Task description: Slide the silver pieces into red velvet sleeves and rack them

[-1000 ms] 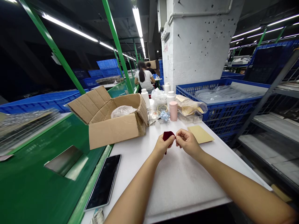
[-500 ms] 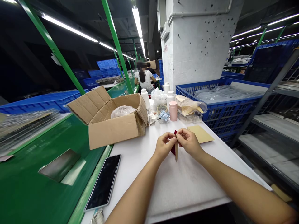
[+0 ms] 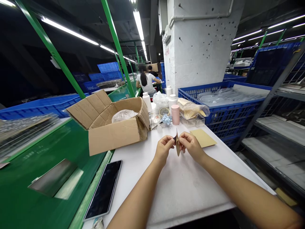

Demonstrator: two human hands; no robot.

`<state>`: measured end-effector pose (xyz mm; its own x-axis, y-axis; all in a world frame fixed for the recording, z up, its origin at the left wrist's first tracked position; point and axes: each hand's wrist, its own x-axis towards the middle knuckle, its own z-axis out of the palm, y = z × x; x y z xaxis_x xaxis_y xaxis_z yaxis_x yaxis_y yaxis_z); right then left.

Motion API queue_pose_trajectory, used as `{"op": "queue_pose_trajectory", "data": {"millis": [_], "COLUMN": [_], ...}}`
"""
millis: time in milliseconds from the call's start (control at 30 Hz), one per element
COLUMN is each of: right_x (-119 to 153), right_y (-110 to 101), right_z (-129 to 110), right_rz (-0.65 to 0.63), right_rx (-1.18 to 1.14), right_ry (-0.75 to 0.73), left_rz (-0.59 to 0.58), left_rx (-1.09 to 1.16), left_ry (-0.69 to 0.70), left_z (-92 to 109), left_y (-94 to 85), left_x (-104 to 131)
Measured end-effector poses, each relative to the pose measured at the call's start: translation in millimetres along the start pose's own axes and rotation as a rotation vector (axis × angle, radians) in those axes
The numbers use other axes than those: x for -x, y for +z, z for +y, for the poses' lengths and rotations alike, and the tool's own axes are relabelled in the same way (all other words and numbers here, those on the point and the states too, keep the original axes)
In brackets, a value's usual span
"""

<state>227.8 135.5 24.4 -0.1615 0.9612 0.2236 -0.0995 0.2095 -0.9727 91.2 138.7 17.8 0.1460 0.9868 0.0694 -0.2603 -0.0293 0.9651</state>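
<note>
Above the white table (image 3: 190, 187), my left hand (image 3: 164, 148) pinches one side of a small piece of brown card (image 3: 177, 149) with a dark inner face. My right hand (image 3: 192, 145) has the other side between thumb and fingers. The piece stands on edge, its two layers slightly parted at the top; the fingertips cover part of it. Just beyond my right hand lies a flat stack of yellowish paper (image 3: 203, 138). A pink bottle (image 3: 175, 115) stands behind both hands.
An open cardboard box (image 3: 114, 136) sits at left, near a phone (image 3: 103, 190). A metal plate (image 3: 53, 178) lies on the green conveyor belt (image 3: 14, 197). White bottles (image 3: 172, 101), tape (image 3: 164, 112) and bags stand at the back. Right are a blue crate (image 3: 221, 111) and shelving (image 3: 278, 127).
The piece has turned in my fingers: the red face seen before now looks dark, and the layers are parted. My left hand shifted slightly lower. On the belt the metal plate moved nearer and left.
</note>
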Motion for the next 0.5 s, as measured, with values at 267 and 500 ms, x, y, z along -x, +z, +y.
{"op": "queue_pose_trajectory", "data": {"millis": [267, 500], "right_x": [-13, -48], "right_y": [-6, -72], "right_z": [5, -5], "right_rz": [0.077, 0.512], "right_rx": [-0.304, -0.462], "right_ry": [0.161, 0.045], "left_rz": [0.056, 0.313], "left_rx": [0.359, 0.771], "left_ry": [-0.052, -0.114], "left_z": [-3, -1], "left_y": [-1.9, -19.4], "left_x": [-8, -23]}}
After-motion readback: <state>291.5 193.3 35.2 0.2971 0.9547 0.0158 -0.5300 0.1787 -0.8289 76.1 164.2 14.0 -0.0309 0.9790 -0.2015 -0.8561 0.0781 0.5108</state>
